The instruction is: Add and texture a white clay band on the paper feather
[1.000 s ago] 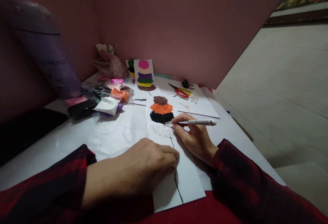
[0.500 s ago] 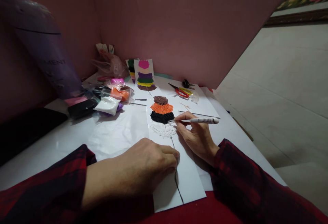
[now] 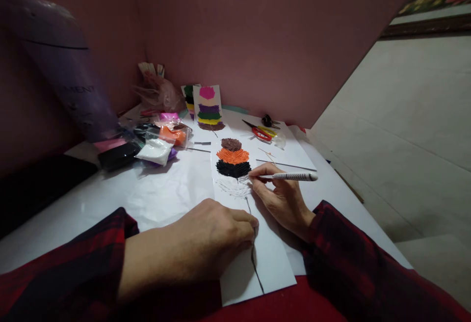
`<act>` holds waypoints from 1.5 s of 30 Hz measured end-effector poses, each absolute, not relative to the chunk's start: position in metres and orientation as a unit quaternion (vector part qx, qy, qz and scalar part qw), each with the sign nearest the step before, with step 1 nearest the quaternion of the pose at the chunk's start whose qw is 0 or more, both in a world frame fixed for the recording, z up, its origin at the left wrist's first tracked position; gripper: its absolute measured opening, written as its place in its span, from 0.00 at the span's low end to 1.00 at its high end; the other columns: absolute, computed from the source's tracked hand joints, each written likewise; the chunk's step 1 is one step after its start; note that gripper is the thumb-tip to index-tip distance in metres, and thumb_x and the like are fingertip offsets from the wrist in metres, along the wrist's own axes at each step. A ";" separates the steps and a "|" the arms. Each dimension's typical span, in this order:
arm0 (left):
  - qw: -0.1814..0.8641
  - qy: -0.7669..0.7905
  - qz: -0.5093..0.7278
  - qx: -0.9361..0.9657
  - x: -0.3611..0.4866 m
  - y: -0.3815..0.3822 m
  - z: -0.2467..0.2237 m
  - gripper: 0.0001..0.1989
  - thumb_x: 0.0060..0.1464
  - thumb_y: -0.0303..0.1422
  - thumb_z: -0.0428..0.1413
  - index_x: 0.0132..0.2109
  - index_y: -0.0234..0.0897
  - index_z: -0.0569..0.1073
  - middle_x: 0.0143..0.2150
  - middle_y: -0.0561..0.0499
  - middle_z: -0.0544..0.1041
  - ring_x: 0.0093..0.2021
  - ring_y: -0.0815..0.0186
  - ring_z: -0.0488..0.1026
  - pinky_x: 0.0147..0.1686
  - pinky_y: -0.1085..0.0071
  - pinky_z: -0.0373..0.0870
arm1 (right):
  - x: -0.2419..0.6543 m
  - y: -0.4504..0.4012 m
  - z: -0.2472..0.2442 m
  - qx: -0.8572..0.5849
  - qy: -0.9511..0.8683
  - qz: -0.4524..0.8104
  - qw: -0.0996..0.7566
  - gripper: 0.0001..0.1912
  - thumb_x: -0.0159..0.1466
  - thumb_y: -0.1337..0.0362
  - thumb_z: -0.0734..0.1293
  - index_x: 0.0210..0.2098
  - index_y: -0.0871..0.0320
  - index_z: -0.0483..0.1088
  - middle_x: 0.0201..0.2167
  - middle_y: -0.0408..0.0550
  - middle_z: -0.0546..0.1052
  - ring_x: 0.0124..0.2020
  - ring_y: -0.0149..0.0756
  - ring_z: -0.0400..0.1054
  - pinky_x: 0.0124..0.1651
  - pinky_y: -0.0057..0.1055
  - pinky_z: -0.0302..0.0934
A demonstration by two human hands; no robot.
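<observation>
A long white card (image 3: 272,248) lies in front of me, bearing textured bands of brown, orange (image 3: 232,155), black (image 3: 233,168) and white clay (image 3: 232,187) above a dark drawn stem line. Pinched in my right hand (image 3: 277,189) is a slim pen-shaped tool (image 3: 296,176) with a patterned white handle; its thin tip is at the upper right of the white band. My left hand (image 3: 217,236) rests on the lower part of the card, fingers curled together over the stem line. Whatever is under those fingertips is hidden.
Bags of coloured clay (image 3: 156,151) are heaped at the left, by a tall purple package (image 3: 69,67). Finished striped cards (image 3: 208,106) lean at the back wall. Red-handled scissors (image 3: 261,133) lie at the back right. A black flat object (image 3: 44,184) sits far left.
The tool's tip has shifted left and slightly down over the white band, with my right hand tilting a little. My left hand stays in place.
</observation>
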State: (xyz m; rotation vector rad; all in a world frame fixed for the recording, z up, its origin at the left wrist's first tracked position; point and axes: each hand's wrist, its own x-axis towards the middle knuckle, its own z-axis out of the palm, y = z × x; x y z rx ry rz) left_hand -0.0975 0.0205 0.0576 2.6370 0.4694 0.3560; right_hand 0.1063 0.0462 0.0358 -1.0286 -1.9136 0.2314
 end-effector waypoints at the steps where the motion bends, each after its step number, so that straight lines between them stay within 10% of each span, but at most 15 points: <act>1: 0.217 0.170 0.128 0.953 -0.097 0.021 0.058 0.11 0.45 0.15 0.47 0.29 0.37 0.61 0.31 0.55 0.70 0.27 0.73 0.65 0.28 0.77 0.64 | 0.106 0.046 0.036 -0.419 -0.779 0.091 0.457 0.07 0.61 0.75 0.63 0.34 0.57 0.69 0.28 0.43 0.73 0.29 0.33 0.68 0.29 0.29 0.63; 45: 0.236 0.172 0.129 0.948 -0.097 0.021 0.059 0.12 0.45 0.15 0.46 0.29 0.37 0.57 0.30 0.56 0.66 0.25 0.74 0.60 0.26 0.78 0.60 | 0.112 0.053 0.034 -0.475 -0.750 0.051 0.457 0.05 0.60 0.71 0.63 0.33 0.57 0.70 0.25 0.43 0.74 0.25 0.34 0.67 0.29 0.31 0.62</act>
